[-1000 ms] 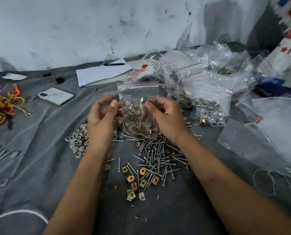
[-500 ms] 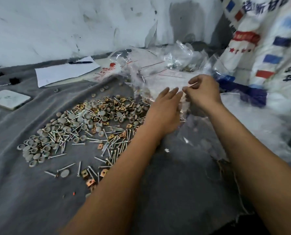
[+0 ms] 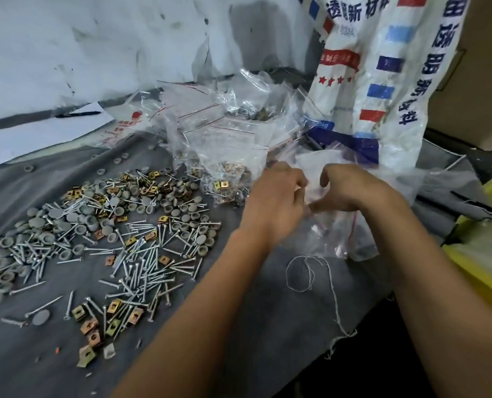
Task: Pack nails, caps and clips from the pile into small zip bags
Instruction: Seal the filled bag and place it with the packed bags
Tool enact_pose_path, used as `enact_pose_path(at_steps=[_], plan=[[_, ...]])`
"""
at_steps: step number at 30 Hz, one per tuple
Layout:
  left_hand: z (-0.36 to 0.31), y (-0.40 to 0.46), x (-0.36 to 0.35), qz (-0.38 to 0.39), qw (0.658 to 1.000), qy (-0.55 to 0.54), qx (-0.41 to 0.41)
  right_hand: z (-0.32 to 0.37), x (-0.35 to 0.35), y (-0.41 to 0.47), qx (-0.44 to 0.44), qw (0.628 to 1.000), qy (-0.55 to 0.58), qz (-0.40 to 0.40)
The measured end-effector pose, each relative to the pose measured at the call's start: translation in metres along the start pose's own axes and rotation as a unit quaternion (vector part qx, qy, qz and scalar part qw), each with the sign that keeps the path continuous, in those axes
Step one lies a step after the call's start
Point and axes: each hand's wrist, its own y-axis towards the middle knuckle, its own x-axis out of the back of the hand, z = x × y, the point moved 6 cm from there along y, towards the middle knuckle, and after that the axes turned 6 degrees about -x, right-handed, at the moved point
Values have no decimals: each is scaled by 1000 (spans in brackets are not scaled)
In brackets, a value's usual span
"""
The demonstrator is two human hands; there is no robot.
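Clear plastic crinkles between both hands at the right of the grey cloth surface. The left hand and right hand sit close together over a heap of empty zip bags, fingers curled; motion blur hides whether either grip is clamped on a bag, so I cannot tell. Half a second ago the left hand lay flat with straight fingers and the right pinched something higher up by the filled bags; now both have dropped lower and nearer the body, onto the empty stack. 1 second ago they held a filled bag above the pile; that bag is no longer in them.

The pile of nails, grey caps and brass clips lies spread at the left, well apart from the hands. Filled bags rest just behind it, beside the left hand. A printed woven sack stands behind, and a paper sheet with a pen lies at the far left.
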Motion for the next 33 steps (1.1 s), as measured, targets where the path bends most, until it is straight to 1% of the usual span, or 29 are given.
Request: enact_pose_path(at_steps=[1, 3, 5, 7, 8, 9, 10, 12, 13, 14, 15, 16, 18, 19, 20, 23, 25, 26, 27, 28, 30, 33], plan=[[-3, 0, -14, 28, 999, -33, 30, -1, -5, -1, 1, 1000, 15, 9], [0, -3, -35, 54, 992, -61, 92, -5, -7, 0, 13, 997, 73, -11], [9, -7, -44, 42, 984, -96, 146, -11, -4, 0, 29, 992, 119, -38], [16, -11, -47, 12, 965, -175, 194, -18, 3, -2, 45, 982, 165, -80], [18, -12, -46, -5, 951, -223, 215, -19, 9, -4, 50, 970, 213, -106], [19, -12, -43, -25, 932, -274, 235, -18, 16, -8, 56, 948, 288, -120], [19, -12, -40, -46, 910, -325, 253, -15, 22, -11, 65, 912, 389, -110], [20, -8, -32, -87, 857, -422, 283, 0, 31, -19, 89, 809, 581, -28], [22, -6, -27, -99, 823, -473, 298, 9, 34, -22, 104, 758, 644, 17], [25, -3, -23, -109, 785, -525, 308, 18, 37, -25, 115, 720, 682, 47], [29, -1, -18, -121, 746, -571, 320, 26, 39, -27, 119, 700, 701, 63], [33, -2, -10, -132, 716, -602, 329, 33, 38, -28, 114, 694, 707, 68], [42, -7, 12, -166, 690, -622, 330, 42, 33, -26, 87, 698, 708, 65], [48, -10, 23, -186, 695, -613, 327, 45, 28, -24, 72, 706, 702, 64], [54, -14, 31, -192, 710, -595, 323, 48, 23, -23, 60, 717, 691, 64], [67, -26, 45, -177, 792, -497, 307, 55, 3, -19, 28, 745, 665, 52], [70, -32, 50, -172, 856, -394, 288, 54, -4, -15, 12, 768, 640, 10], [73, -35, 53, -169, 883, -336, 280, 53, -7, -14, 3, 783, 622, -13], [75, -37, 53, -163, 904, -286, 274, 49, -10, -11, -7, 797, 604, -33], [77, -37, 53, -157, 916, -248, 272, 44, -12, -9, -17, 809, 585, -49], [80, -39, 53, -153, 925, -216, 274, 37, -15, -6, -21, 828, 556, -64], [78, -38, 54, -181, 924, -211, 263, 31, -16, -5, -12, 830, 552, -79]])
